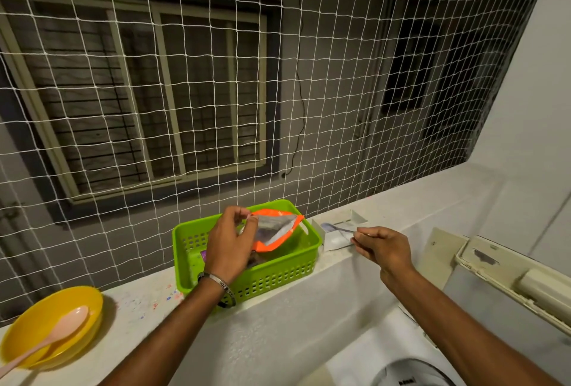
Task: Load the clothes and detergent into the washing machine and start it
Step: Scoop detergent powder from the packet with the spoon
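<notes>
your left hand (230, 239) pinches the top edge of an orange detergent pouch (275, 231) between thumb and fingers, holding its mouth open above the green basket (247, 280) that sits on the white ledge (148, 314) in front of the netting (309, 76). the pouch is upright and partly inside the basket, so the detergent is there, not yet at the machine.

your right hand (384, 249) is just to the right of the basket, fingers pressed together on the handle of a small spoon (338, 228) whose bowl lies over a small white tray (340, 232) on the ledge. whether the spoon carries any powder is too small to tell.

as for progress: you look to be at the detergent step, about to scoop or just preparing to. the washing machine (411, 373) shows only as a pale rounded edge at the bottom right, with a cream panel (506, 271) standing up beside it, probably its raised lid. no clothes are visible, and the drum is out of view, so you cannot tell from here whether the laundry is already in. nothing shows the detergent added or the machine started, so dosing, closing the lid and starting the cycle seem to be left.

a yellow bowl (34, 336) with a pink spoon (52, 336) resting in it sits well apart at the far left of the ledge, untouched.
</notes>
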Available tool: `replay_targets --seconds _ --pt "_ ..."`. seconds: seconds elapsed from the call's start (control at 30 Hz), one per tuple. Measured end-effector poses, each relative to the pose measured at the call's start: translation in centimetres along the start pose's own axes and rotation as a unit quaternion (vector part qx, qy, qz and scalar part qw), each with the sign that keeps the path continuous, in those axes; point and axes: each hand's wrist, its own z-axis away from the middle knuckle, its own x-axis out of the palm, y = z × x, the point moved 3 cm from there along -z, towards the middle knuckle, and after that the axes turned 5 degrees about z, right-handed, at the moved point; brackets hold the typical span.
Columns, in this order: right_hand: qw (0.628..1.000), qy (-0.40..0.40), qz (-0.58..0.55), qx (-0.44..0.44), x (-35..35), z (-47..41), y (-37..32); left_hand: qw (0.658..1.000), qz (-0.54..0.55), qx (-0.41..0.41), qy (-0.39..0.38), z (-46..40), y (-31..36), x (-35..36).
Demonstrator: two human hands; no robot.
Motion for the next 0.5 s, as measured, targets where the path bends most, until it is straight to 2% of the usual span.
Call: replay_targets --seconds 0.5 --pt "0.998 0.025 -0.048 0.031 -0.21 0.69 0.58 1.0 0.005 0.007 -0.003 -0.01 -0.04 0.09"
